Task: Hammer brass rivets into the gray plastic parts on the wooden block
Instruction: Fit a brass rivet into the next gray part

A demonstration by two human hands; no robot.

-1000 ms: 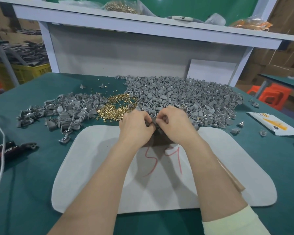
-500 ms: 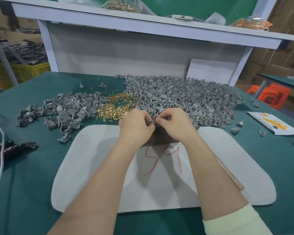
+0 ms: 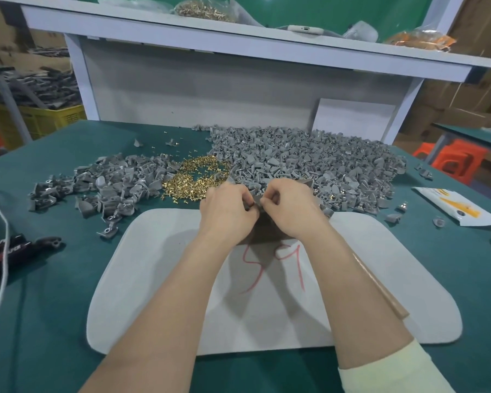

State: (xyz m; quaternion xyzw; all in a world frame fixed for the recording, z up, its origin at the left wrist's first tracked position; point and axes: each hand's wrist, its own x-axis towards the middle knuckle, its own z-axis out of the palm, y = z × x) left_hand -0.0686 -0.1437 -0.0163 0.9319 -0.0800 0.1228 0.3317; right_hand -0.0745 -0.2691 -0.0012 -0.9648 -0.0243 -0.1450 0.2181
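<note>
Head view: we bend over the table [image 3: 54, 307], hands meeting at the far edge of the pad [image 3: 159, 265]; our left hand [image 3: 227, 211] and right hand [image 3: 291, 211] both have their fingers curled in, tips pinching one gray part [image 3: 256, 199] between them; it sits just above the far end of the block [image 3: 262, 232], a dark slab showing between our wrists.

We judge this the seating step, with the piece being set up and no blow yet struck on it, since neither hand holds a hammer. The job looks far from over; loose rivets [image 3: 199, 177] lie in a spread just beyond our left hand; the right heap [image 3: 309, 163] is large and the left heap [image 3: 111, 182] smaller. A few brass glints show in the right heap, which may mark finished pieces, though we cannot say which heap is done.

Much is hidden; our knuckles cover the fingertips, so whether a rivet is already in the held piece cannot be told; most of the block lies under our hands. A wooden stick [image 3: 380, 287] runs out from beneath the right forearm, perhaps the hammer's handle; its head is out of sight. Pliers [image 3: 17, 248] and a white cord [image 3: 0, 251] are cut off at the left edge.
</note>
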